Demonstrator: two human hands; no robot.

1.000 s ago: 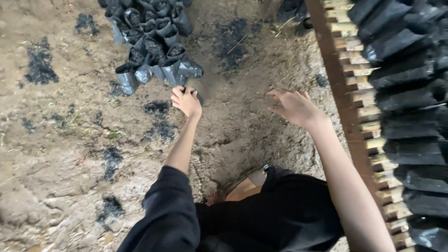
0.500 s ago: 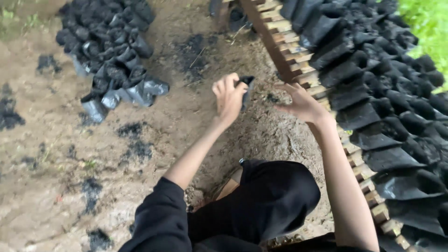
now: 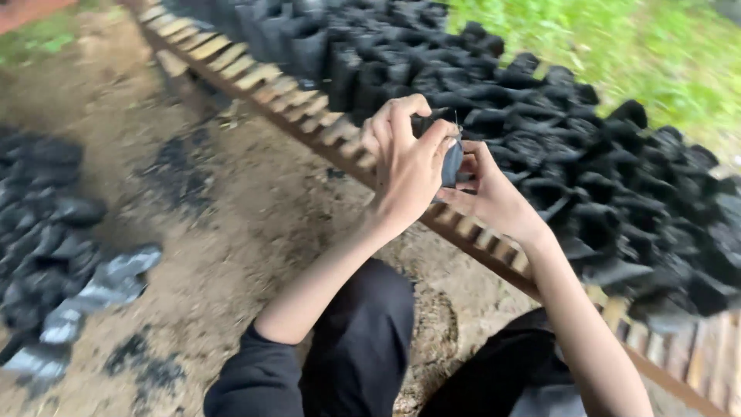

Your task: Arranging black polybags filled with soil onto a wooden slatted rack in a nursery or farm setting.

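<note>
A heap of black bags (image 3: 54, 247) lies on the dirt. The left hand (image 3: 405, 166) and right hand (image 3: 494, 197) pinch one small black bag (image 3: 451, 158) between them; it looks empty, maybe. Rows of bags (image 3: 587, 170) stand behind a wooden edge (image 3: 309, 116).

A: Daylight is falling soft and even; no hard shadows are showing on the soil (image 3: 231, 224).

B: Grass (image 3: 617, 46) beyond the black bag rows (image 3: 602, 177) is glaring bright and smearing. Motion blur?

A: Yes, the flat bag pile (image 3: 54, 239) left of the soil is blurring; the left hand (image 3: 405, 166) is staying sharpest.
</note>
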